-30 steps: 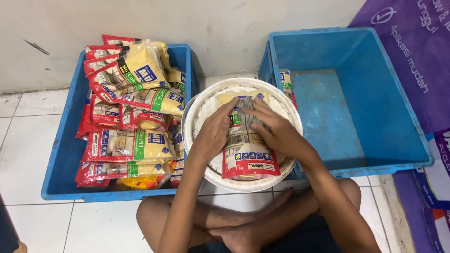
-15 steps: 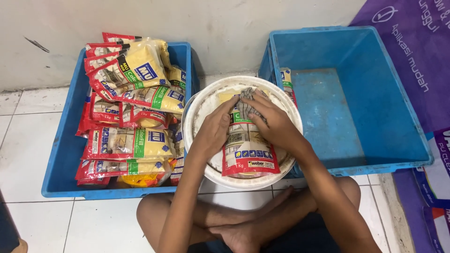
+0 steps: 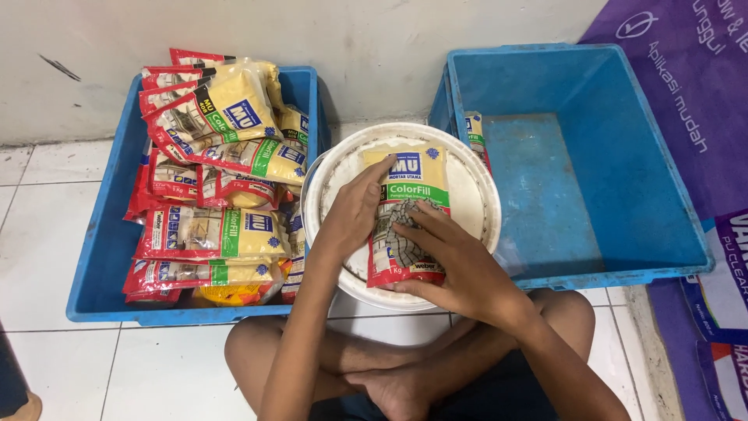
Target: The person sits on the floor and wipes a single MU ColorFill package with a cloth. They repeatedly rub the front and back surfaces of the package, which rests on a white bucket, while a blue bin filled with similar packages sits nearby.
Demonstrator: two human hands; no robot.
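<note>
I keep both palms flat: left hand (image 3: 357,209) and right hand (image 3: 450,263) press, ungripping, the packet (image 3: 409,210) on the white bucket lid (image 3: 477,204), centred, off its rim.

Glossy plastic pouch (image 3: 409,214) on a matt white bucket lid (image 3: 475,195) (scuffed).

This is looking like a shop's back corner or stockroom: a blue crate (image 3: 105,257) is brimming with identical packaged pouches (image 3: 210,234) on a white-tiled floor (image 3: 39,234), beside a purple advertising banner (image 3: 686,101).
</note>
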